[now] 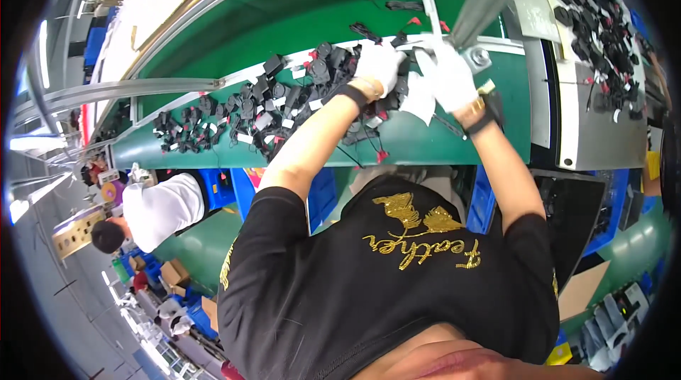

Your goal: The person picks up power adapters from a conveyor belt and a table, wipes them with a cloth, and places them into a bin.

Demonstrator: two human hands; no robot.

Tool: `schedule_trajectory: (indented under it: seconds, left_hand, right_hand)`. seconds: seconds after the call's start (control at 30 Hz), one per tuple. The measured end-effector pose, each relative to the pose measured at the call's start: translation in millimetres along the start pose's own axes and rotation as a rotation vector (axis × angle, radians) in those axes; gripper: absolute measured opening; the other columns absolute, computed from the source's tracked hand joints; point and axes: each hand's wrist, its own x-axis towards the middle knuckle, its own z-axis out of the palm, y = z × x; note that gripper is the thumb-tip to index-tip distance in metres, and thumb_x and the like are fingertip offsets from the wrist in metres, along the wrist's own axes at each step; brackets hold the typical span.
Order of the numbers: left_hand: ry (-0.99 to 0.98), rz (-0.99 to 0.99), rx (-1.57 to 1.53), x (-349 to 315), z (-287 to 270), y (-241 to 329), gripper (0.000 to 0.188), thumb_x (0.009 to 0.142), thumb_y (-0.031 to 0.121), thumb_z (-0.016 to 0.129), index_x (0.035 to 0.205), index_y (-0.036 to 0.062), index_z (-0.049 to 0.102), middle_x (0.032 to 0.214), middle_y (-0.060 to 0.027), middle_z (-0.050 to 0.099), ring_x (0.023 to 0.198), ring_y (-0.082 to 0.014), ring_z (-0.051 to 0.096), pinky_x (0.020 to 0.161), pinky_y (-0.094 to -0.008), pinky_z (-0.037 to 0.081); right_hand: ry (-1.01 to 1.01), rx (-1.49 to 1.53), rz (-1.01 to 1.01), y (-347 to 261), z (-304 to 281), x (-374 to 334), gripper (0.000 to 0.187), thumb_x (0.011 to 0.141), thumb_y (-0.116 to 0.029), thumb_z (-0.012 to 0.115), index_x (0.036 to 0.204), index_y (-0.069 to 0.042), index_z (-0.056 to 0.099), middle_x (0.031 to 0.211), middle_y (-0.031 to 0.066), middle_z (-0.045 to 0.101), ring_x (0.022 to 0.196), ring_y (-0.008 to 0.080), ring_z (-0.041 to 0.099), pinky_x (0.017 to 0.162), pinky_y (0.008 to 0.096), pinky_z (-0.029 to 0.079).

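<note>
My left hand [379, 68], in a white glove, is curled at the right end of a heap of black power adapters [319, 71] with cables. Something dark shows at its fingertips, but what it grips is mostly hidden. To its right, my right hand [450, 79], also gloved in white, has its thumb and fingers stretched apart beside a metal upright. A crumpled white sheet [419, 100] lies against that hand on the green bench [489, 135]. Black straps circle both wrists. Red tips and white labels show among the adapters.
Metal frame bars [170, 86] cross the bench. On the shelf behind lie a few cables [404, 6]. More black adapters [599, 32] are piled on a table at the right. Blue bins [323, 199] stand below the bench. A person in white [163, 210] sits at the left.
</note>
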Motion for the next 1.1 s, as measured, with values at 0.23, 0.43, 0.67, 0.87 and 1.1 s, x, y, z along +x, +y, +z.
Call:
schedule_trajectory:
  seconds: [0.23, 0.43, 0.67, 0.87, 1.1]
  left_hand:
    - [0.152, 0.015, -0.645, -21, -13, -54, 0.048, 0.076, 0.017, 0.069, 0.121, 0.0064, 0.058, 0.112, -0.02, 0.058, 0.109, -0.0347, 0.055, 0.091, -0.0414, 0.047]
    - [0.392, -0.066, -2.343, -94, -52, -122, 0.05, 0.094, 0.026, 0.058, 0.131, -0.0018, 0.041, 0.116, -0.0158, 0.057, 0.102, -0.0288, 0.058, 0.09, -0.0428, 0.048]
    - [0.421, -0.234, -2.911, -121, -87, -128, 0.049, 0.098, 0.043, 0.045, 0.128, 0.0049, 0.048, 0.111, -0.0165, 0.057, 0.094, -0.0297, 0.059, 0.07, -0.0378, 0.055]
    - [0.38, -0.171, -2.993, -114, -79, -110, 0.055, 0.096, 0.052, 0.047, 0.126, 0.006, 0.048, 0.102, -0.0155, 0.054, 0.083, -0.024, 0.051, 0.054, -0.0283, 0.045]
    - [0.501, -0.415, -2.844, -119, -102, -82, 0.061, 0.097, 0.054, 0.042, 0.124, 0.0, 0.047, 0.105, -0.0148, 0.056, 0.085, -0.0234, 0.055, 0.058, -0.0295, 0.047]
  right_hand:
    - [-0.039, -0.467, 0.432, 52, 100, 186, 0.052, 0.083, -0.028, 0.048, 0.123, 0.004, 0.054, 0.113, 0.0256, 0.063, 0.109, 0.041, 0.057, 0.095, 0.0436, 0.045]
    - [-0.291, -0.397, 0.101, 55, 148, 160, 0.035, 0.086, -0.029, 0.046, 0.091, -0.005, 0.07, 0.095, 0.0196, 0.067, 0.093, 0.0381, 0.062, 0.085, 0.0442, 0.048]
    - [-0.015, -0.211, 0.471, 56, 131, 162, 0.061, 0.082, -0.052, 0.061, 0.113, 0.0, 0.058, 0.107, 0.0227, 0.066, 0.101, 0.0359, 0.063, 0.087, 0.0414, 0.049]
    - [0.14, -0.738, 0.484, 67, 169, 218, 0.071, 0.072, -0.035, 0.076, 0.123, 0.004, 0.047, 0.089, 0.0219, 0.066, 0.071, 0.0266, 0.069, 0.068, 0.0374, 0.056]
    - [-0.021, 1.017, 0.428, -20, 142, 151, 0.041, 0.08, -0.01, 0.073, 0.115, 0.003, 0.056, 0.103, 0.0123, 0.064, 0.079, 0.02, 0.063, 0.061, 0.0328, 0.051]
